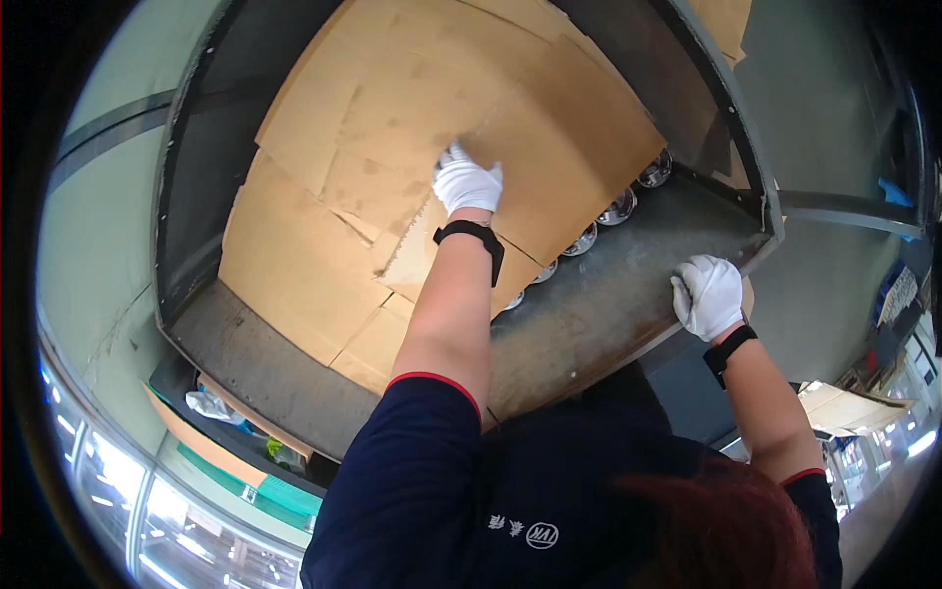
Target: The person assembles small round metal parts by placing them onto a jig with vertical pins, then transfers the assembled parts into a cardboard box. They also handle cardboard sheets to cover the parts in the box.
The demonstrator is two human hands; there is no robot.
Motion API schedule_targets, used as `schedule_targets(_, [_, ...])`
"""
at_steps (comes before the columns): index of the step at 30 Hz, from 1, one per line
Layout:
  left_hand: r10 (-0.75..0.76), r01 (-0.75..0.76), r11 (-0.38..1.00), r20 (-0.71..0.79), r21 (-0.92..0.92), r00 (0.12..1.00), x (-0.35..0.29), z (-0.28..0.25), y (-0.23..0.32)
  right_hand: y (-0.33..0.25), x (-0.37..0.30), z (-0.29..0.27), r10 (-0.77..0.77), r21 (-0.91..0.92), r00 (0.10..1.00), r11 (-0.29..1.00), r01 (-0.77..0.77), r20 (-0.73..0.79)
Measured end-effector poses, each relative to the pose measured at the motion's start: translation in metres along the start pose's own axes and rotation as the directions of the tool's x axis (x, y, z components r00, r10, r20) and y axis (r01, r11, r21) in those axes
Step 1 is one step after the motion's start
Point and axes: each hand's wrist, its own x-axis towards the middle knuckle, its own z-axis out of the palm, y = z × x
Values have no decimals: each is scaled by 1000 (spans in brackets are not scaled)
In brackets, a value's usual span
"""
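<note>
My left hand, in a white glove, reaches over the brown cardboard that covers most of a dark metal bin. Its fingers are curled at the torn edge of an upper cardboard sheet and look closed on it; their tips are slightly blurred. To the right, my right hand, gloved as well, rests in a loose fist on the bin's near rim. No object shows in it. From under the cardboard's right edge peeks a row of several shiny round metal parts, mostly hidden.
Dark side walls enclose the bin at left and right. Below its left corner is a shelf with a crumpled white item. Folded cardboard lies at the far right, and a metal bar runs beyond the right wall.
</note>
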Motion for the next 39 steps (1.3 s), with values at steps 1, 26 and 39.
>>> schedule_targets(1, [9,-10,1000,-36,-24,999,0,-2,-1,1,0,0,-1,6,1000,1000,1,1])
schedule_targets(26, [-221,302,938,378,-171,899,143,-86,-199,6,2,3,-20,1,999,1000,20,34])
schedule_targets(39, [-114,-41,872,-284,-488,952,-92,-361,-180,-30,97,26,-145,38,989,989,145,-6])
